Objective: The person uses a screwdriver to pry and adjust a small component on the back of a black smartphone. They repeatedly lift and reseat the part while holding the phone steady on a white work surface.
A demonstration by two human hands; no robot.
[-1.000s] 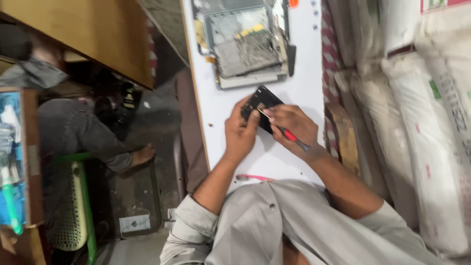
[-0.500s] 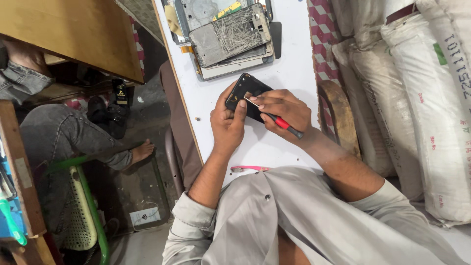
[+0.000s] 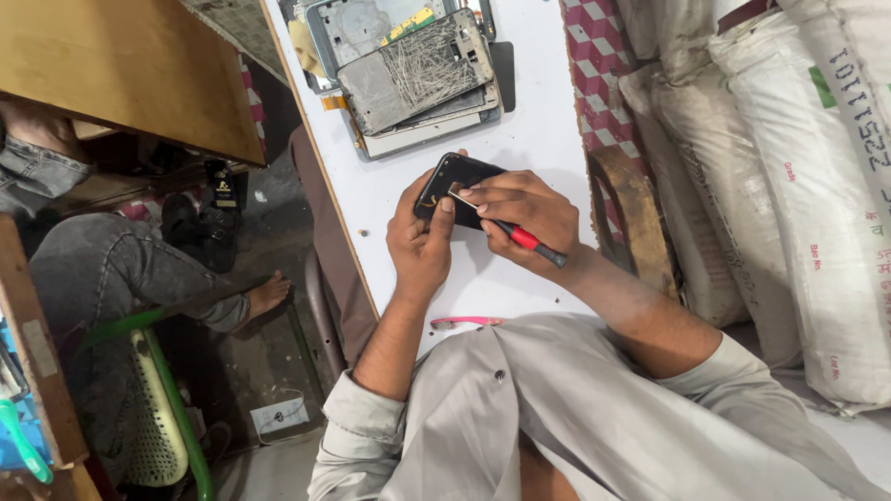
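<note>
head view, white table (image 3: 520, 130), stacked phone parts (image 3: 418, 74), white sacks (image 3: 798, 186), wooden board (image 3: 121, 65)

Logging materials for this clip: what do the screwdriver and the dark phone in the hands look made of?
The screwdriver: red and black handle, likely plastic with a dull finish; its thin pale shaft looks like metal. The dark phone: black shell with a faint sheen, probably plastic, though glass cannot be ruled out.

phone (image 3: 452, 178): glossy black plastic | table (image 3: 520, 139): smooth white | sacks (image 3: 789, 186): woven plastic
</note>
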